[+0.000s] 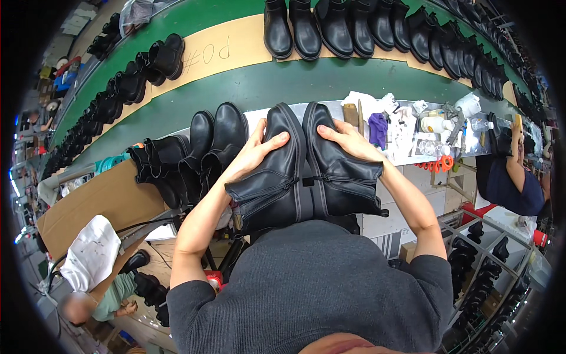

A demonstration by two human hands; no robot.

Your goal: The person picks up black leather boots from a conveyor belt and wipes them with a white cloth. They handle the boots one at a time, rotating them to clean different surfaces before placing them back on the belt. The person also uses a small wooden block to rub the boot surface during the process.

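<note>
I hold a pair of black ankle boots with side zips in front of my chest, their soles turned toward each other and their toes pointing away. My left hand [259,152] is closed around the left boot [285,159], its thumb lying on the upper near the toe. The right boot [330,162] is gripped by my right hand [352,141], thumb likewise across the upper. Most of my fingers are hidden behind the boots. Beside my left forearm, more black boots [227,127] stand on the near edge of the bench.
A green conveyor [247,87] curves across, carrying rows of black boots [336,29] on cardboard strips. At right, a bench holds a purple cloth [378,130], bottles [435,124] and rags. Orange-handled scissors [443,163] hang below. Cardboard [103,197] leans at left. Co-workers are on both sides.
</note>
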